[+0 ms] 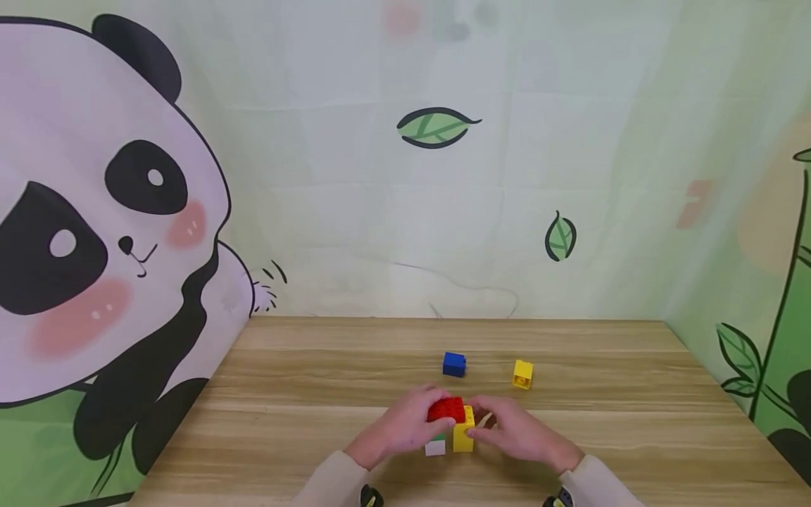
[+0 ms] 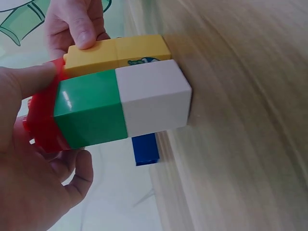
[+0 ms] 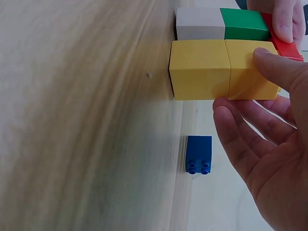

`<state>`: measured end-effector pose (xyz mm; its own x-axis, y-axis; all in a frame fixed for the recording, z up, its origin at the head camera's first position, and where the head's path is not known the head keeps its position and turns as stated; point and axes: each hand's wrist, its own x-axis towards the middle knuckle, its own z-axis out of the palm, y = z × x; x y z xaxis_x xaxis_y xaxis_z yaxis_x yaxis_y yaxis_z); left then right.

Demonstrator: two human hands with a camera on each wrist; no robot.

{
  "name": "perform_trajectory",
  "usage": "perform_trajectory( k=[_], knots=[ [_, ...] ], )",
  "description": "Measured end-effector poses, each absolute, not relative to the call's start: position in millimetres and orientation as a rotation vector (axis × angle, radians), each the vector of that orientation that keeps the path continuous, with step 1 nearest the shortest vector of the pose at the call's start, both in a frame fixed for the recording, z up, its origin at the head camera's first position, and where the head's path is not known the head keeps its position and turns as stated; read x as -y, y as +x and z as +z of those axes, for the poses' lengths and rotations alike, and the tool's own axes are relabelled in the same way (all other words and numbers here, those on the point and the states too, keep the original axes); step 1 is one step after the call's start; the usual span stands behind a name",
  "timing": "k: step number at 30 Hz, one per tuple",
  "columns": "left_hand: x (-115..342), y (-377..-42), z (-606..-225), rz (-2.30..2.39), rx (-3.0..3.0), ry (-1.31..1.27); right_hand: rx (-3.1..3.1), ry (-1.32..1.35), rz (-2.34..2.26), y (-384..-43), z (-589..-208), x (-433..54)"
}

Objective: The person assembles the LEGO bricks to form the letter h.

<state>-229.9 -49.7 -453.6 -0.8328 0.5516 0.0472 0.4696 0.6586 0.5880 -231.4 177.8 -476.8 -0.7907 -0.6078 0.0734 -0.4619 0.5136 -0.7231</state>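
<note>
With thumb and fingers, my left hand (image 1: pixel 405 421) grips a red studded brick (image 1: pixel 448 408). Beneath the red brick, a green brick (image 2: pixel 89 108) sits on a white brick (image 2: pixel 156 98). Right beside that stack stands an upright pair of yellow bricks, the lower one (image 3: pixel 199 70) under the upper one (image 3: pixel 245 79). My right hand (image 1: pixel 516 429) pinches the upper yellow brick, thumb on the near face and fingers behind. A small printed picture shows on the yellow stack's side in the left wrist view. Whether the red brick overlaps the yellow top, I cannot tell.
Farther back on the wooden table (image 1: pixel 317 366) lies a blue brick (image 1: pixel 453 365). To its right is a loose yellow brick (image 1: pixel 522 374). A fabric backdrop with a panda (image 1: pixel 146 232) and leaves stands behind the table and along its sides.
</note>
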Motion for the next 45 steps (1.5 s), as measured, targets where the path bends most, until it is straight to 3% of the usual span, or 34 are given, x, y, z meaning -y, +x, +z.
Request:
perform_trajectory(
  k=[17, 35, 45],
  knots=[
    [49, -229, -447, 0.685, -2.792, 0.887, -2.482, -0.912, -1.141, -233, -486, -180],
    [47, -231, -436, 0.395, -2.854, 1.113, -2.554, -1.057, -1.001, -233, -483, -179],
    [48, -230, -438, 0.489, -2.815, 1.009, -2.532, -1.048, -1.028, -234, -483, -179]
  ],
)
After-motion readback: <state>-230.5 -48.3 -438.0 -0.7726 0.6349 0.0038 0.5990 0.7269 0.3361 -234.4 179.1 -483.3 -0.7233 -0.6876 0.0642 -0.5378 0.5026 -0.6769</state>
